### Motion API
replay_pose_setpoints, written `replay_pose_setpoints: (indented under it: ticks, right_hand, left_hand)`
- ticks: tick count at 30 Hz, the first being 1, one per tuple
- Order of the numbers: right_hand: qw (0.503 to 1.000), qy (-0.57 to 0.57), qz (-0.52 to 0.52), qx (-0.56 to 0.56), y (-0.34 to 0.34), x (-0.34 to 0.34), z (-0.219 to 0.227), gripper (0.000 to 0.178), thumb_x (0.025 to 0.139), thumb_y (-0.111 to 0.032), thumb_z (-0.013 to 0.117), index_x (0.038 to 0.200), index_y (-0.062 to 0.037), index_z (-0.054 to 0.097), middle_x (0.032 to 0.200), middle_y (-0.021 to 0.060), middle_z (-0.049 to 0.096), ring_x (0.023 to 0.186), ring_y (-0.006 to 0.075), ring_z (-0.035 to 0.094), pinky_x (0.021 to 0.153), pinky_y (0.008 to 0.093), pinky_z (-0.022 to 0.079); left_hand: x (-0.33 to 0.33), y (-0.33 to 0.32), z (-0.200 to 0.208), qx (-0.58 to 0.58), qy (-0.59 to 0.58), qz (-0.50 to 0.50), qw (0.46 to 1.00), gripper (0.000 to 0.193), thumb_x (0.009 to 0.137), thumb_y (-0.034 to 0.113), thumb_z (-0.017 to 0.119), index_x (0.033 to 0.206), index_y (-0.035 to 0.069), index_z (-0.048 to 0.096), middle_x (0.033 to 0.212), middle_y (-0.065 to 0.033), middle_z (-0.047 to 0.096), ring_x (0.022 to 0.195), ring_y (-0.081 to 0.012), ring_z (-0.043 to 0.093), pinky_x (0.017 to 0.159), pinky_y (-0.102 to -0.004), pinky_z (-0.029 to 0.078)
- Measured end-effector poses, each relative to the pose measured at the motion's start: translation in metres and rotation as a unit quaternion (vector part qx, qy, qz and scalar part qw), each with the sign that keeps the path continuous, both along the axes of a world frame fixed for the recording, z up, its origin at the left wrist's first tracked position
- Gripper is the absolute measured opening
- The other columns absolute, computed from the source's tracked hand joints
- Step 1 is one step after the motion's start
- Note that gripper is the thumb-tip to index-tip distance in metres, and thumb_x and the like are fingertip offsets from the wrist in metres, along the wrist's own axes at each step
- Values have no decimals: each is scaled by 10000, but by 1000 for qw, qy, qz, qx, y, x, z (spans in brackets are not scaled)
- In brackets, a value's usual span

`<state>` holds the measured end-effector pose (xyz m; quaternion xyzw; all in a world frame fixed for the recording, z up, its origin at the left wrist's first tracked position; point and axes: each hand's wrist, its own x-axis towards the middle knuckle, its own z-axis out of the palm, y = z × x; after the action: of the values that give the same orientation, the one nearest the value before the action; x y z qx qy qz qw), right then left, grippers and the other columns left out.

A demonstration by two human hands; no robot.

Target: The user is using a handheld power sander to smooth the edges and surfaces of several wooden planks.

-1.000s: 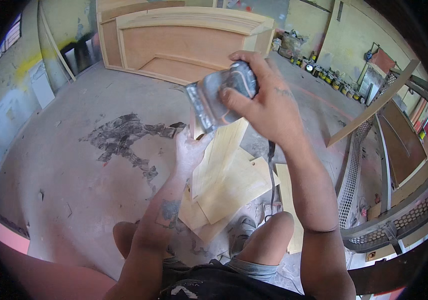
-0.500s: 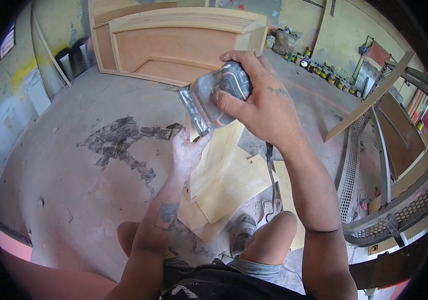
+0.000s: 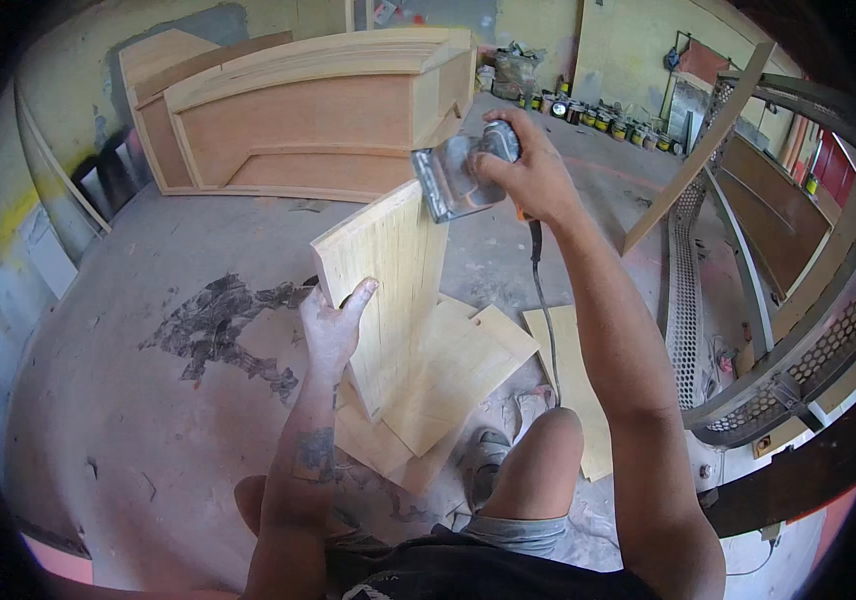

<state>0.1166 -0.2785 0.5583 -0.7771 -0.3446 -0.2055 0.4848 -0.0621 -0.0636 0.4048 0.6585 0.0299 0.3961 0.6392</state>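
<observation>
With my left hand [image 3: 333, 325] I grip the left edge of a pale wooden board [image 3: 388, 290], thumb on its face and fingers behind it. The board stands upright, slightly tilted, over other loose boards [image 3: 468, 370] on the floor. In my right hand [image 3: 536, 170] is a grey, dusty electric sander [image 3: 463, 175], held by its rounded top. Its flat pad faces left, by the board's upper right corner; whether the two touch I cannot tell. A black cord [image 3: 544, 300] hangs down from the sander.
A large unfinished wooden cabinet [image 3: 308, 120] lies at the back. Paint cans [image 3: 603, 122] line the far right wall. On the right are a perforated metal frame [image 3: 686, 310] and a leaning plank [image 3: 698, 150]. My knee [image 3: 533, 460] is close beside the loose boards.
The sander has moved right and away from in front of the board. The board has turned, so its broad face and top edge show more. The view has shifted a little.
</observation>
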Motion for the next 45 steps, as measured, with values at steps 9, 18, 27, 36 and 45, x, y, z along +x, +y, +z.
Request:
replay_pose_setpoints:
  ticks: [9, 18, 27, 36, 45]
  right_hand:
    - [987, -105, 91, -76, 18, -82, 19, 607, 750, -310, 774, 1295, -148, 563, 1092, 184, 579, 997, 354, 599, 890, 426, 483]
    - [999, -9, -13, -42, 6, -15, 18, 631, 734, -332, 771, 1307, -160, 572, 1129, 199, 619, 876, 338, 680, 641, 426, 567]
    - [979, -179, 96, -20, 35, -110, 6, 572, 745, -255, 791, 1261, -131, 579, 1074, 172, 601, 903, 375, 651, 792, 418, 532]
    - [990, -118, 54, -58, 41, -135, 12, 581, 741, -327, 776, 1266, -172, 580, 1090, 182, 590, 985, 388, 653, 855, 453, 536]
    - [997, 61, -33, 18, -33, 17, 0, 645, 696, -294, 789, 1293, -154, 588, 1080, 186, 615, 933, 319, 654, 842, 430, 524]
  left_hand:
    - [-5, 5, -5, 12, 4, -6, 1000, 309, 892, 28, 746, 1165, -81, 653, 1085, -111, 719, 962, -145, 665, 870, -302, 530]
    - [2, 3, -8, -4, -17, -35, 999, 338, 897, 26, 737, 1198, -83, 626, 1117, -119, 706, 978, -148, 661, 875, -307, 530]
    - [5, 13, -15, 2, 8, -37, 999, 354, 895, -18, 716, 1230, -60, 612, 1139, -107, 689, 1011, -148, 647, 906, -301, 516]
    - [-6, 18, -9, 80, 18, 34, 996, 390, 875, -30, 731, 1241, -53, 596, 1165, -111, 672, 1007, -167, 642, 934, -322, 505]
    - [-2, 14, 3, 46, 48, 28, 997, 307, 896, 61, 754, 1146, -80, 648, 1043, -118, 716, 938, -167, 657, 863, -313, 510]
